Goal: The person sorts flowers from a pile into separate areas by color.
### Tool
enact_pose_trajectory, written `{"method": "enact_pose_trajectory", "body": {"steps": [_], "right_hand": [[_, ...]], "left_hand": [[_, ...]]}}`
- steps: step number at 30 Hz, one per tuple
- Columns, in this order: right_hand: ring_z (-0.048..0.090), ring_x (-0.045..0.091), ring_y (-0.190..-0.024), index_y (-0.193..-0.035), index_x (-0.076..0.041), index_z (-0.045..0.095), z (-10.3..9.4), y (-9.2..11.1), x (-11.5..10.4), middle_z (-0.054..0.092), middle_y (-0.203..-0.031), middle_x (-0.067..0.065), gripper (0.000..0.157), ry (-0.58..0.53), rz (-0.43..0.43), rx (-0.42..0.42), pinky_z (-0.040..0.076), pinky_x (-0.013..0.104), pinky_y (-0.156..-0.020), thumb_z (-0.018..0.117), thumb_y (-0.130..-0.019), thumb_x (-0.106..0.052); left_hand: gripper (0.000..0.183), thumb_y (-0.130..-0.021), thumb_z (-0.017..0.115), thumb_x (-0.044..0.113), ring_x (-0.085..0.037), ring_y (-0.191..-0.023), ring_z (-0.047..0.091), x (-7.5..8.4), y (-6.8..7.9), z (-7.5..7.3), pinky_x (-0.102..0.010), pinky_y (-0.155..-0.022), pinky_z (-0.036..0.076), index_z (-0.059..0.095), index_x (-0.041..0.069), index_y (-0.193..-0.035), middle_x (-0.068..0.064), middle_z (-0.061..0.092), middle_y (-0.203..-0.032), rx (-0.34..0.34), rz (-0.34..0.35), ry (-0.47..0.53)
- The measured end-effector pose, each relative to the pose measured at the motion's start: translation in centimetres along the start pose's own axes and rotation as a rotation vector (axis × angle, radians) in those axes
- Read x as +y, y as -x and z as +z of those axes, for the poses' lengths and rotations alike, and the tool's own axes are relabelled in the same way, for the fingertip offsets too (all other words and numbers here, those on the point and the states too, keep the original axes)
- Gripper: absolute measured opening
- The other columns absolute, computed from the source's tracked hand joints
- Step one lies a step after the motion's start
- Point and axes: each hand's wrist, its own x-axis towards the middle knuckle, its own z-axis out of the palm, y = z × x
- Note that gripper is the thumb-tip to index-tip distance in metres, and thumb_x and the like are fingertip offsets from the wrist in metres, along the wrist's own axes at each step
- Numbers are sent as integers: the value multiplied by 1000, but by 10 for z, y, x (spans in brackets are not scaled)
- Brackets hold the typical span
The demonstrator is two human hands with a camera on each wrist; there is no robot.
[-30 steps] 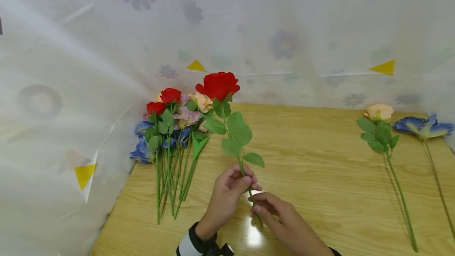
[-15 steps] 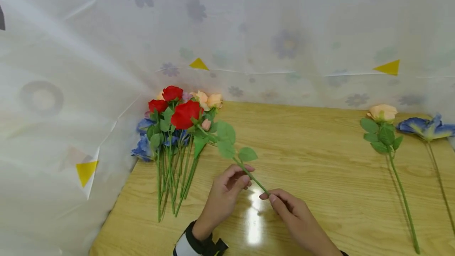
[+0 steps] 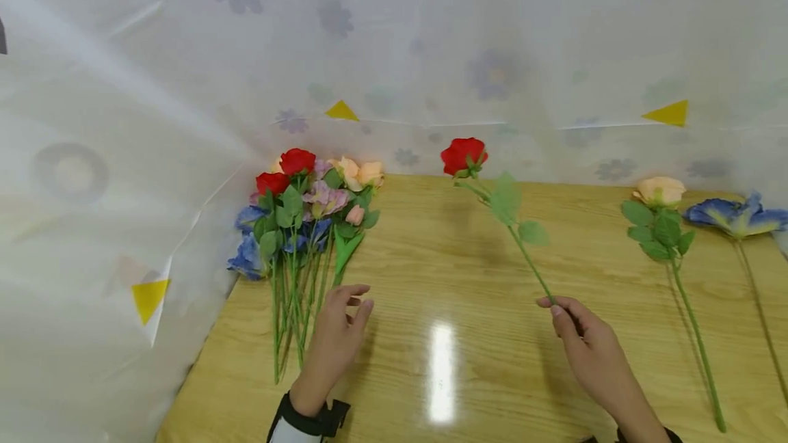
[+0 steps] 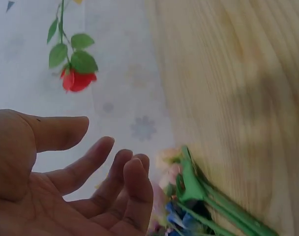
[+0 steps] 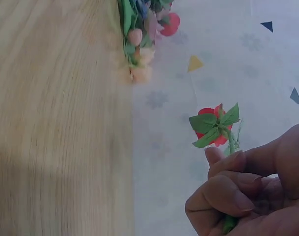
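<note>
My right hand [image 3: 594, 354] pinches the lower stem of a red rose [image 3: 464, 157], raised above the table with its bloom tilted toward the far left. In the right wrist view the rose [image 5: 216, 127] rises beyond the curled fingers. My left hand [image 3: 340, 330] is empty, its fingers relaxed and apart, beside the stems of a pile of artificial flowers [image 3: 326, 200]. Red, pink, peach and blue blooms make up that pile on the left of the table. The left wrist view shows the empty palm and loosely bent fingers [image 4: 137, 182].
On the right of the wooden table [image 3: 394, 374] lie a peach rose [image 3: 660, 191] and a blue flower [image 3: 735, 216], stems toward me. A pale flower-print sheet [image 3: 418, 39] hangs behind and to the left, marked with yellow triangles.
The left hand has let go of the rose stem and moved left toward the pile. The right hand has carried the rose to the right, and the bloom has swung away from the pile.
</note>
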Motion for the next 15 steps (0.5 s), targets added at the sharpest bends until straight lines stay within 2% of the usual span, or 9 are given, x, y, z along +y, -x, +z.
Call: {"method": "enact_pose_trajectory", "body": {"steps": [4,9,15], "right_hand": [[32,16,-45,-130,-2,55,-21,-2,14,47,-76,8,44,119,55,41,33,30,-43,29,-108,-30],[34,19,-44,-132,3,52,-42,-1,31,51,-78,10,53,228,161,74,32,31,-42,22,-108,-33],[40,20,-48,-133,10,46,-58,-1,51,59,-87,16,54,303,258,66,34,31,-43,17,-107,-27]], "left_hand": [[27,-99,59,16,-31,-102,55,-17,-2,-13,-41,-75,49,61,4,-123,-18,52,-120,117,-61,-108],[30,-96,64,14,-39,-97,56,-32,0,-21,-47,-70,49,62,-2,-121,-27,54,-117,261,-123,-280],[38,-93,67,19,-45,-90,54,-45,0,-30,-50,-60,47,59,-5,-122,-30,53,-109,372,-240,-435]]}}
